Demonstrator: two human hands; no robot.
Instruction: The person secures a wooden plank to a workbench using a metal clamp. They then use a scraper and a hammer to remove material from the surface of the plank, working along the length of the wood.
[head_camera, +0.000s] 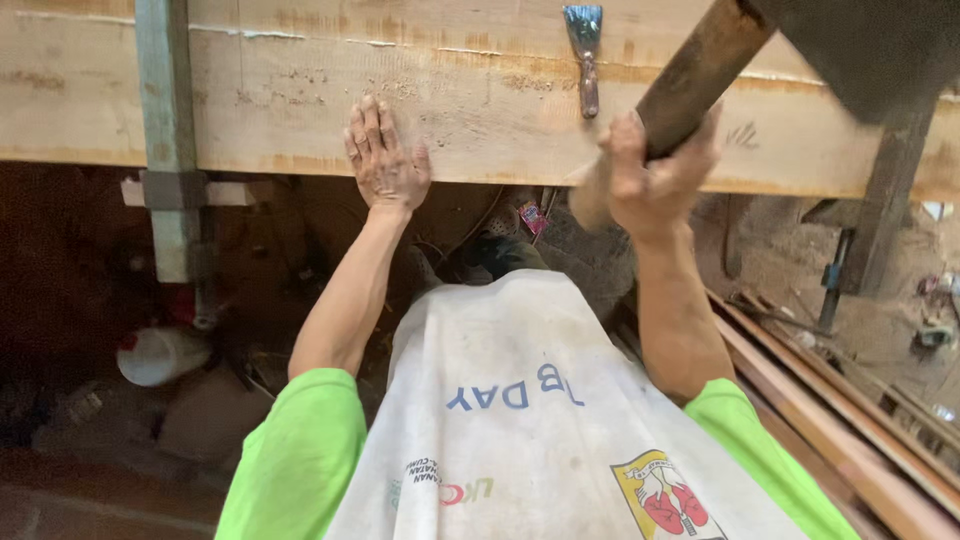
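Pressing your left hand (385, 160) flat, fingers together, you steadied the wide plank (480, 100), while your right hand (655, 175) wrapped its fingers around the mallet handle (690, 85) raised above it.

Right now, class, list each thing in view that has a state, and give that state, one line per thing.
Left hand: open, flat on the wooden plank.
Right hand: closed around the wooden handle.
Wooden handle: tilted, raised over the plank.
Scraper: lying on the plank, untouched.
White jug: lying on its side below.
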